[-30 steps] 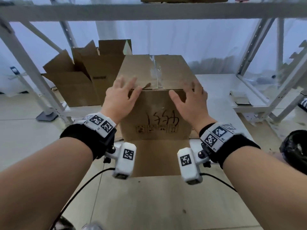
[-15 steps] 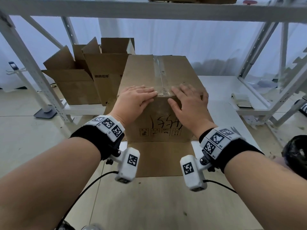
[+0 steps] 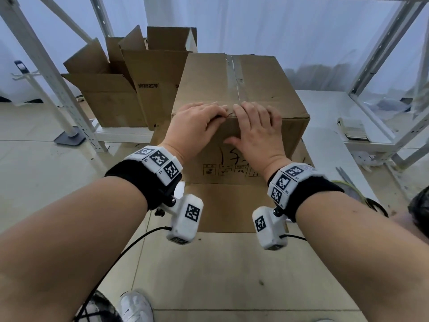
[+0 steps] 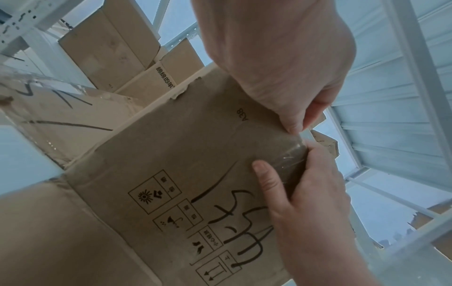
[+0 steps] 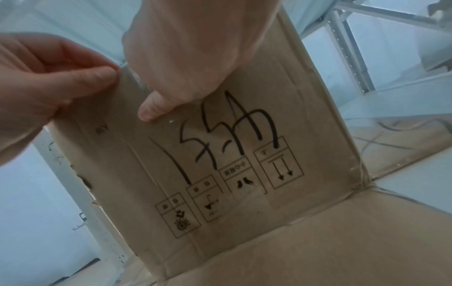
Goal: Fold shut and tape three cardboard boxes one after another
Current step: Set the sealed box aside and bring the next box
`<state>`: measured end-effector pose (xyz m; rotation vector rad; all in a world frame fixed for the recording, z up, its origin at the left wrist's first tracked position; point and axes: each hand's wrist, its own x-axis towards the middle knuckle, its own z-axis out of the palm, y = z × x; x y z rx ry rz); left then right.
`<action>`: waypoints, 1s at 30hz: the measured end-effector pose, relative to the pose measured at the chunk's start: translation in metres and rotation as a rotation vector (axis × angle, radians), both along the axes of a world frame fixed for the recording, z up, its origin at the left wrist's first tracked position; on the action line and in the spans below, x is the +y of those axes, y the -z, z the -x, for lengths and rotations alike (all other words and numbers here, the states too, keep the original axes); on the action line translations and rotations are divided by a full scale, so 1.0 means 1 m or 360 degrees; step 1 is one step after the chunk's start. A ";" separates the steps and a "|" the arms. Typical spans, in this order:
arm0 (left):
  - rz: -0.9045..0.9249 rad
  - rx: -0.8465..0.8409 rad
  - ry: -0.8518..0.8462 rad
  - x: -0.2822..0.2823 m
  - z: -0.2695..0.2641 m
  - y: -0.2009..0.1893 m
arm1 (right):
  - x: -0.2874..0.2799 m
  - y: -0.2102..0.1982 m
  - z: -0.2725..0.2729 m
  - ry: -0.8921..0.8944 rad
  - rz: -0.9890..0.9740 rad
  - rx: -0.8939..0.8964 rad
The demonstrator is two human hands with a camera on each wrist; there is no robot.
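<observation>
Both hands have closed in at the taped box (image 3: 260, 89) seam: left hand (image 3: 195, 126) and right hand (image 3: 255, 133) lie flat-fingered over its near edge. Wrist views alone show thumbs pressing clear tape (image 4: 291, 154) below the fingers.

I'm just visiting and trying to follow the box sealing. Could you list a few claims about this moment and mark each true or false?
1. Both hands lie on the near top edge of the closed box. True: left hand, right hand.
2. Clear tape runs along the top seam. True.
3. The two boxes behind are closed. False: their flaps stand open.
4. The right hand holds a tape roll. False: it lies on the box, thumb on the front face.
5. Black handwriting marks the front. True.
</observation>
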<state>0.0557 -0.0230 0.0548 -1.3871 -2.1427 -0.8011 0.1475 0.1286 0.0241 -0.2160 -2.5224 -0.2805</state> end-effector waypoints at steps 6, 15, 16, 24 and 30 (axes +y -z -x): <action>0.0126 0.0062 -0.0090 0.002 -0.006 0.002 | 0.004 -0.008 -0.006 -0.0047 -0.0107 -0.0135; 0.0157 0.0133 0.0027 -0.001 -0.002 0.002 | -0.006 -0.004 -0.009 0.0141 0.0017 -0.0282; 0.0158 0.0080 0.0035 -0.004 -0.003 -0.002 | -0.006 -0.003 -0.008 0.0129 0.0045 -0.0250; -0.0135 -0.1080 -0.0640 -0.022 0.007 -0.030 | 0.027 -0.062 -0.021 0.0473 0.0806 0.0151; -0.0437 -0.1955 -0.0630 -0.025 0.006 -0.028 | 0.037 -0.068 -0.034 0.0314 0.1732 0.0044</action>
